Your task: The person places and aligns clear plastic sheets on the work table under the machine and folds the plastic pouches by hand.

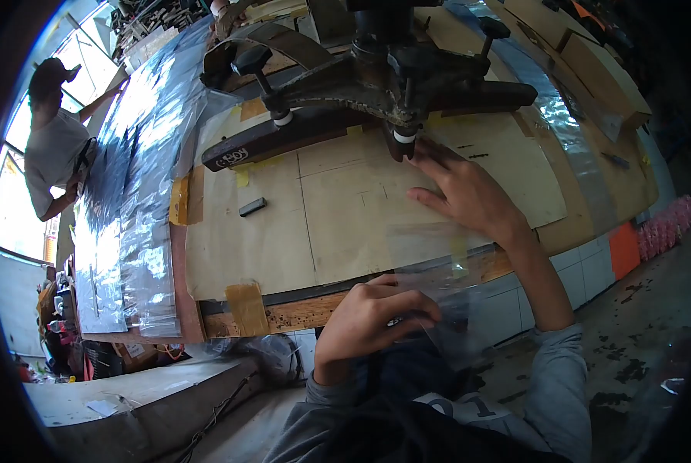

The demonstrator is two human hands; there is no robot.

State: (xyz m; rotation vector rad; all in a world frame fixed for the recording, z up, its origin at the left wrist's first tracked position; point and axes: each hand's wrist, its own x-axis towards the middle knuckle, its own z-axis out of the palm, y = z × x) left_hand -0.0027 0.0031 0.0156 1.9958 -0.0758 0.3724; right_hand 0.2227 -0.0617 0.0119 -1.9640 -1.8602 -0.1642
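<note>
My left hand (376, 316) is at the near edge of the board, thumb and fingers pinched on a thin clear plastic sheet (426, 255). The sheet spreads from there over the board's front edge, blurred in its lower part. My right hand (469, 193) reaches over the brown paper-covered board (268, 231), thumb apart and fingers stretched out. Its fingertips are right by the white-tipped foot of a dark metal press (403, 135). A long dark bar (299, 135) under the press crosses the board. Pencil lines mark the paper, and a small dark block (253, 207) lies on it.
Stacked clear plastic sheets (133, 193) cover the table at left, where a person (56, 147) stands. Brown tape (247, 309) holds the paper's front edge. A cardboard box (604, 73) stands at far right, with a pink bundle (667, 231) below. A grey ledge (145, 390) runs lower left.
</note>
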